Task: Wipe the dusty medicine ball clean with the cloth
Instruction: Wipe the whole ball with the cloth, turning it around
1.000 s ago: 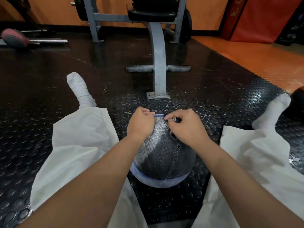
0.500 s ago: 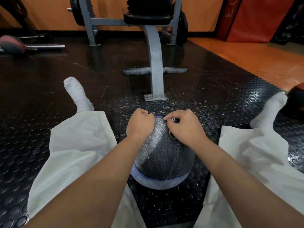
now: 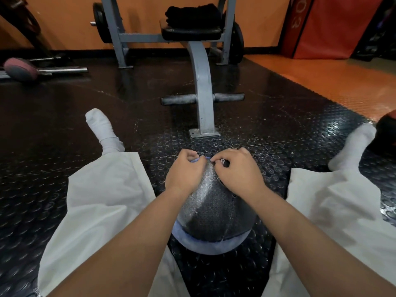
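Observation:
The medicine ball point(image 3: 205, 245) sits on the floor between my spread legs. A grey patterned cloth point(image 3: 212, 209) is draped over most of it, so only a dusty blue band shows along the bottom. My left hand point(image 3: 184, 174) and my right hand point(image 3: 235, 170) are side by side at the far top of the ball. Both have curled fingers pinching the cloth's upper edge, where a thin blue strip shows between them. The rest of the ball is hidden under the cloth and my hands.
A grey weight bench post point(image 3: 203, 103) with its foot plate stands just beyond the ball. A barbell point(image 3: 42, 70) lies far left. A dark red ball point(image 3: 385, 131) lies by my right foot. An orange pad point(image 3: 321, 26) leans on the wall. The floor is studded black rubber point(image 3: 42, 168).
Both hands stay at the top of the ball, still pinching the cloth's edge. My view has tilted slightly, showing more of the bench.

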Demonstrator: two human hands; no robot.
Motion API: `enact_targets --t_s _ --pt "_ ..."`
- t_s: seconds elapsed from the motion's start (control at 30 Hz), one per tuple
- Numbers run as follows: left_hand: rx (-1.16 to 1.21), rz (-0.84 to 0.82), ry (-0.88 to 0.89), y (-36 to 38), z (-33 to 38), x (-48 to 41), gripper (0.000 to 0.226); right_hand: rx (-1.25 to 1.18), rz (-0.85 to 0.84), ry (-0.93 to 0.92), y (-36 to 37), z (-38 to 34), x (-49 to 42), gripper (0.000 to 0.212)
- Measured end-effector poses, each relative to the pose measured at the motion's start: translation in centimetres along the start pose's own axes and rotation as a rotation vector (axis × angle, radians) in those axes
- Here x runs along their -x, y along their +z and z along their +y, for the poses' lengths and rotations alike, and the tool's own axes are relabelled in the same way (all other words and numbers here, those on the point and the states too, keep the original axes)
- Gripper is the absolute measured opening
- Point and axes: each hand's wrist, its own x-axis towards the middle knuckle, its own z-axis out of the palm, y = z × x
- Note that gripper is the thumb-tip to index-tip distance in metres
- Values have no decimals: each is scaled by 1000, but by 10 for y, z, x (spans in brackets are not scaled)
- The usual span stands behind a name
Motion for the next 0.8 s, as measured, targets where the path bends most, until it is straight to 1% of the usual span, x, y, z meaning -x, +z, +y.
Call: enact_targets --t_s 0.07,0.13,0.17,0.23,0.3,0.37,0.4,0.47,0.57,0.63,0.7,0.73,0.8 --pt "3 2 -1 0 1 -2 21 -23 104 -120 2 1 18 18" --pt "5 -16 5 -1 2 -3 21 -58 141 -195 0 4 32 17" --pt "2 -36 12 -2 2 -3 22 -68 134 -203 -2 7 33 17" --pt "-13 -88 35 -1 1 0 26 -84 87 -143 -6 8 25 18" --pt "-66 -111 59 2 2 4 25 -66 5 -20 -9 8 6 20" --pt "-83 -90 56 7 3 5 21 -59 -61 92 -11 7 -11 21" --pt "-74 -71 46 8 5 4 18 -55 -67 106 -12 8 -15 21" --pt "-70 -35 17 11 9 1 14 -36 -47 89 -9 9 -11 21" --pt "-102 -27 4 12 13 -5 14 -43 153 -58 -3 11 19 20" --pt "-116 -40 16 11 15 -6 15 -90 212 -144 -2 12 40 23" --pt "-125 -65 30 11 16 -6 16 -111 201 -183 -5 17 45 25" --pt "-126 -79 36 11 15 -5 16 -114 184 -161 -6 18 40 23" --pt "-127 -97 45 12 16 -2 17 -82 130 -50 -6 19 21 19"
